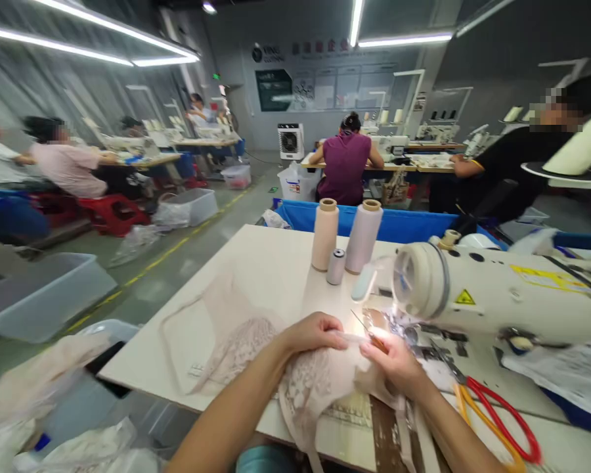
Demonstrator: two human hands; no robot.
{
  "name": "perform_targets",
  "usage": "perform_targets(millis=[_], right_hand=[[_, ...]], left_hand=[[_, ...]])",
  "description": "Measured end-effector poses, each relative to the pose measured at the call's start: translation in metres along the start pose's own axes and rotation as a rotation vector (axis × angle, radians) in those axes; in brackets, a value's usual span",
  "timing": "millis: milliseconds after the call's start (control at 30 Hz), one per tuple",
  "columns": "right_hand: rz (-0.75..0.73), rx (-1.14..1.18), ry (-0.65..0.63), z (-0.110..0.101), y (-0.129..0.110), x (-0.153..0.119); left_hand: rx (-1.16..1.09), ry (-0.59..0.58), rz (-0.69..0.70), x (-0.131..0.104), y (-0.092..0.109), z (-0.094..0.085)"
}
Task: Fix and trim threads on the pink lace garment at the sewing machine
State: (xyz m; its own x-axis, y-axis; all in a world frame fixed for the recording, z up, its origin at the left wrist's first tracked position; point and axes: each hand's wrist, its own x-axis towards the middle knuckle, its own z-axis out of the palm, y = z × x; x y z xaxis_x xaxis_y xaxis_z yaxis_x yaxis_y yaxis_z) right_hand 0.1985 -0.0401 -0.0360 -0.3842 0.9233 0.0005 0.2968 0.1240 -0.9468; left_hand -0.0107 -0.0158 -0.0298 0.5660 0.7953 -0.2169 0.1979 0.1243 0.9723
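Note:
A pale pink lace bra lies across the front edge of the sewing table, its straps hanging down. My left hand pinches the bra's upper edge between thumb and fingers. Close by on the right, my right hand is closed around a thin pointed tool with a brownish handle; its tip points up and left. The fingers of that hand also seem to grip the bra's edge. Both hands are just left of the sewing machine, whose lamp lights the cloth.
Two thread cones and a small grey spool stand on the table. Scissors with red and orange handles lie at the right. Plastic bins line the left floor. Several people sit at other machines.

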Motion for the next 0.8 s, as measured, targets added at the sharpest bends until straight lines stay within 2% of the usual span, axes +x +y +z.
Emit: perform_targets(millis=[133, 233, 467, 633, 800], right_hand=[[0.043, 0.201, -0.036, 0.003, -0.001, 0.001], [0.056, 0.254, -0.048, 0.001, -0.003, -0.002], [0.013, 0.072, -0.041, 0.002, -0.011, -0.004], [-0.034, -0.025, 0.005, 0.003, -0.008, -0.005], [-0.041, -0.074, 0.001, 0.002, -0.005, -0.008]], left_hand=[[-0.065, -0.039, -0.04, -0.002, 0.007, -0.002], [-0.041, -0.058, -0.062, -0.003, 0.011, -0.002], [-0.005, -0.077, -0.103, -0.004, 0.011, -0.004], [0.003, -0.123, -0.105, -0.007, 0.016, -0.007], [0.055, -0.122, -0.096, -0.006, 0.019, -0.007]])
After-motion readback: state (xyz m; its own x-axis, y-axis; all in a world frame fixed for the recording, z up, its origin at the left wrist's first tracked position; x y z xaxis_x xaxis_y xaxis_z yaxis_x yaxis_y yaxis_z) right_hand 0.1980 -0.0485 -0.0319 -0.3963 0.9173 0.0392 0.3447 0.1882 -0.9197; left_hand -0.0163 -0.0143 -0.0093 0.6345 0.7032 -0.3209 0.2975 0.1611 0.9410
